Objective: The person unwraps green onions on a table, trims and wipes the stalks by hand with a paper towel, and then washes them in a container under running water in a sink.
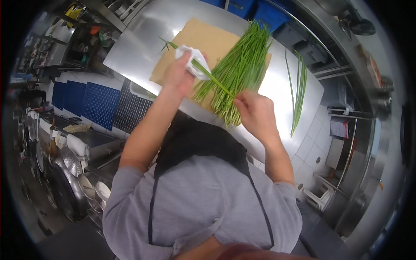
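Observation:
My left hand (181, 77) is closed around a white cloth (197, 58), which is wrapped about a long green stalk (216, 82). The stalk's leafy tip sticks out past the cloth at the upper left. My right hand (253, 108) pinches the stalk's other end, so it stretches between both hands. Beneath and beside it, a large pile of long green stalks (245, 60) lies on brown paper (208, 37), cut ends toward me. A few separate green blades (299, 95) rest on the steel table to the right.
The steel table (143, 41) has its near edge close to my apron. Blue bins (268, 17) stand beyond it. Shelves with pans and ladles (71, 162) line the left; a steel rack (346, 143) stands at the right, with a white stool (320, 195) below.

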Demonstrator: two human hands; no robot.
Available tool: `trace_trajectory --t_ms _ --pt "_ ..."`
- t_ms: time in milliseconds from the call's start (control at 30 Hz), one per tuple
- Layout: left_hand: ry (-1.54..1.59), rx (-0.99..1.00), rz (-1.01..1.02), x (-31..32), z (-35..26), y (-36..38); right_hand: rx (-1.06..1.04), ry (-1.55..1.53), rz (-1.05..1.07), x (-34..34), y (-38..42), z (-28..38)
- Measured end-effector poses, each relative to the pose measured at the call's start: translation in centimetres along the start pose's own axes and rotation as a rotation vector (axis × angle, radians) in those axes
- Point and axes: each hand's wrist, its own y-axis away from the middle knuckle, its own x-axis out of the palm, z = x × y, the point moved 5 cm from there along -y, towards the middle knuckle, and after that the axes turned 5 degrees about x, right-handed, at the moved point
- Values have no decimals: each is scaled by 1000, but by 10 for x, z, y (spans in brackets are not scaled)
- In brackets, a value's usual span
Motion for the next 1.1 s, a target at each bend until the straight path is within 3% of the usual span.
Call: trace_trajectory --t_ms 67,200,367,433,533,633,667,733,800,900,933,1100 --pt "31 77 -24 -21 -17 -21 1 16 -8 -15 7 -4" --pt "10 153 -113 -60 -53 -54 192 -29 9 -43 17 -15" --pt "59 382 -294 -107 -104 -95 224 -26 -13 -56 17 -30" --pt "158 486 -272 -179 -133 -132 271 -75 -30 -60 16 -52" --pt "222 600 -405 -197 -158 -113 330 -248 -68 -66 2 -67" --pt "166 488 -64 -151 -145 -89 294 -459 -115 -74 -22 -59" --pt "52 478 -32 -132 -134 -76 240 -550 -197 -82 -30 -48" --pt "138 360 114 -106 -105 -57 121 -702 -360 -95 -40 -28" --pt "462 139 632 -66 -77 -30 -19 -842 -506 -99 -51 -12" --pt "496 63 560 -50 -51 -6 205 -813 -257 -46 -84 -15" --pt "482 41 565 -46 -45 0 297 -825 -78 -20 -90 -27" --pt "462 2 582 -24 -31 12 284 -928 -29 14 -77 -11"
